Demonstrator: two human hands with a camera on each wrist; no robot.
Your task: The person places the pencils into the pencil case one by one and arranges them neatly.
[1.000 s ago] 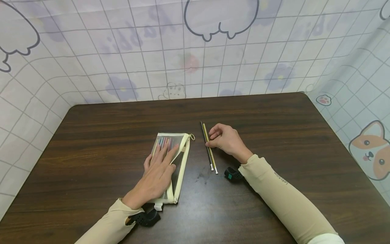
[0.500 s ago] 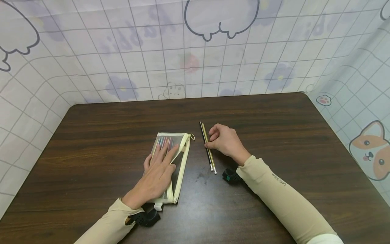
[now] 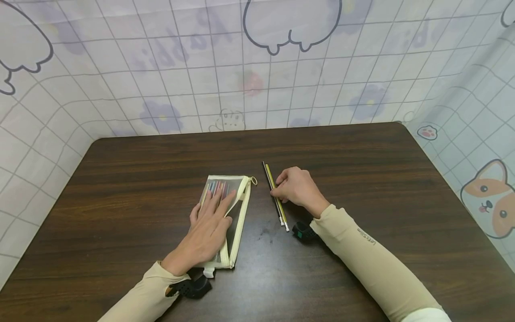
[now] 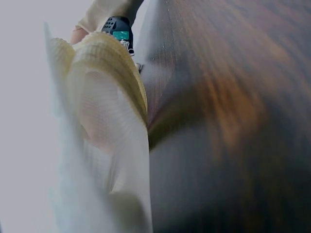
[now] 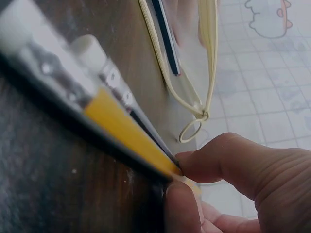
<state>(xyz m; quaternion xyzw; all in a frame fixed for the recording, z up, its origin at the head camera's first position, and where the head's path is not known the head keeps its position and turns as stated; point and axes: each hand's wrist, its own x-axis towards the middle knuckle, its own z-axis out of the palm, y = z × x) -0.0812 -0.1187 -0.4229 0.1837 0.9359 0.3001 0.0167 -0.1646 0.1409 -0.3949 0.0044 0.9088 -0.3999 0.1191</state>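
A mesh pencil pouch (image 3: 239,228) with pale yellow edging lies on the table, with several coloured sticks (image 3: 217,184) inside. My left hand (image 3: 209,226) rests flat on it, fingers spread, covering its middle. To the right lie a yellow pencil (image 5: 124,133) and a black pencil (image 5: 118,86) side by side, white erasers toward me. My right hand (image 3: 297,187) pinches the two pencils between thumb and forefinger near their middle. In the left wrist view, mesh and the pouch's yellow edging (image 4: 119,58) fill the near left side.
The dark wood table (image 3: 362,170) extends around both hands. A zipper ring (image 3: 254,180) sticks out from the pouch's far right corner. Behind the table hangs a white gridded cloth (image 3: 257,67) with cartoon prints. Black wrist cameras (image 3: 195,287) sit at both wrists.
The right hand has shifted slightly left and toward me. The pencils have moved a little with it and lie closer together than a second ago. The left hand and pouch stay still.
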